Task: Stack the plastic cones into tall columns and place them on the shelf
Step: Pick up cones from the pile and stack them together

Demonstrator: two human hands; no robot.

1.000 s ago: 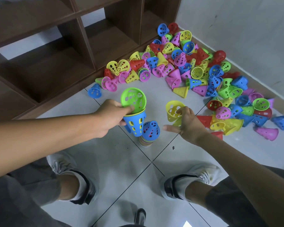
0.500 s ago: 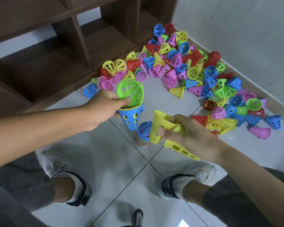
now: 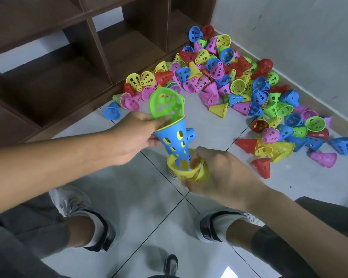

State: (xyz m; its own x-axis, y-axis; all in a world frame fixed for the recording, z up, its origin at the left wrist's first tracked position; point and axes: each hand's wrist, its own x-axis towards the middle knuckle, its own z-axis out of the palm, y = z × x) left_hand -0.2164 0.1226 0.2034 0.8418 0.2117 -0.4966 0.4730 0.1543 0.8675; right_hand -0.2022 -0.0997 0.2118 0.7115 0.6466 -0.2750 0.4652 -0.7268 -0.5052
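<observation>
The left hand [image 3: 133, 137] grips a nested stack [image 3: 172, 129] at centre frame, tip down, so it can slot into the yellow cone [image 3: 184, 169] that the right hand's [image 3: 221, 173] fingers pinch by the rim. The loose pile [image 3: 239, 87] lies at upper right, beside the shelf [image 3: 68, 77].

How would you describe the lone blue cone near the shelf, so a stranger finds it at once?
Start at the brown shelf and follow its bottom edge to the pile's left end. There a blue cone lies on its side on the tile, apart from the pink cones beside it.
</observation>
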